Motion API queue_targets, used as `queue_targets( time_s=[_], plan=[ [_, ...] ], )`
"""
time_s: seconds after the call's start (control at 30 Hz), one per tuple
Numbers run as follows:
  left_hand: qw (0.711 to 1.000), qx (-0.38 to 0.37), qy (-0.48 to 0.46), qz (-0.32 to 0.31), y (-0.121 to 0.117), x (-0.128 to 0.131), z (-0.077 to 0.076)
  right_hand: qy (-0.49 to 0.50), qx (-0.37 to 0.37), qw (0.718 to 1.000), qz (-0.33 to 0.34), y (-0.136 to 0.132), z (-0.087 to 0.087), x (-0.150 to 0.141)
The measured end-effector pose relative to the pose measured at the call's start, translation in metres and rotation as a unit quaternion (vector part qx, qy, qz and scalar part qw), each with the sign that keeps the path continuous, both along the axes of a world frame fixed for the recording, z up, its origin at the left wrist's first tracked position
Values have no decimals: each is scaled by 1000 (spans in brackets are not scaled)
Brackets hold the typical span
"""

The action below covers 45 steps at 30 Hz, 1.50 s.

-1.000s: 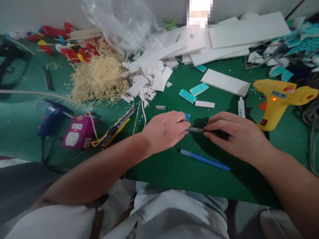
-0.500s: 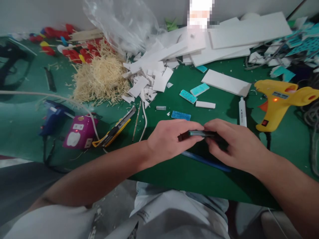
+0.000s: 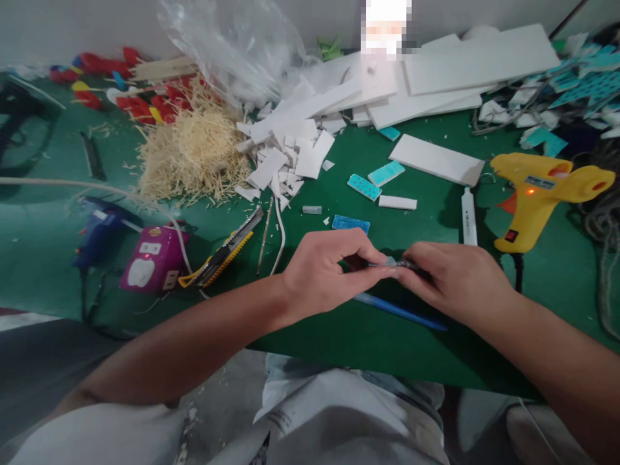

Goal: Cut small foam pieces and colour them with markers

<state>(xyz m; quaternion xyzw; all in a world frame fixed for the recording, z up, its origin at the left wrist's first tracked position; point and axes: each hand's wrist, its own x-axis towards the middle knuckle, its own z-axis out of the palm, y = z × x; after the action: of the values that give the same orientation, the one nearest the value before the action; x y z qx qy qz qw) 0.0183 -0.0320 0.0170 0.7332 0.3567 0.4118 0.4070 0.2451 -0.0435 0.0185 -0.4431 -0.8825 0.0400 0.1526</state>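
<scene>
My left hand point(image 3: 329, 265) is closed in a pinch on a small, thin, pale bluish piece point(image 3: 389, 261), mostly hidden by the fingers. Close beside it, my right hand point(image 3: 455, 274) is closed around a thin dark object point(image 3: 409, 264) whose end meets the piece at the left fingertips; its kind cannot be made out. Below both hands lies a long blue strip point(image 3: 407, 312) on the green table. Just beyond the left hand sits a blue rectangular piece point(image 3: 351, 224). Two turquoise pieces point(image 3: 386, 172) and a small white strip point(image 3: 398, 203) lie farther off.
On the right are a yellow glue gun point(image 3: 533, 200) and a white tube point(image 3: 468, 216). To the left lie a yellow-black utility knife point(image 3: 223, 255), a purple power adapter point(image 3: 155, 258) and a blue glue gun point(image 3: 104, 223). White scraps point(image 3: 290, 148) and straw-like shavings point(image 3: 203, 148) cover the back.
The dark flat thing between my hands has turned and now shows thinner. My right fingers have shifted slightly down and closed tighter; a pale piece shows at the left fingertips.
</scene>
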Motion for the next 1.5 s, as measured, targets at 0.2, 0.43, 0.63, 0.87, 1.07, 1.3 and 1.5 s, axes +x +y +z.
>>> queue_targets(
  time_s=[0.2,0.43,0.63,0.87,1.07,1.3,1.5],
  plan=[
    [983,80,168,3,11,-8,-6,137,-41,985,-98,10,9,13],
    [900,307,302,-69,13,-9,-6,236,24,962,-132,6,6,11],
    [855,366,357,-89,13,-16,15,215,92,968,-87,8,9,14],
    [883,232,408,10,42,-6,32,244,61,961,-114,7,9,18],
    [912,177,369,43,119,37,-1,313,30,943,-108,6,3,18],
    [908,159,385,39,144,49,-12,250,10,954,-168,9,6,14],
    [909,188,373,-13,95,14,21,417,-49,895,-148,7,-1,15]
  ],
)
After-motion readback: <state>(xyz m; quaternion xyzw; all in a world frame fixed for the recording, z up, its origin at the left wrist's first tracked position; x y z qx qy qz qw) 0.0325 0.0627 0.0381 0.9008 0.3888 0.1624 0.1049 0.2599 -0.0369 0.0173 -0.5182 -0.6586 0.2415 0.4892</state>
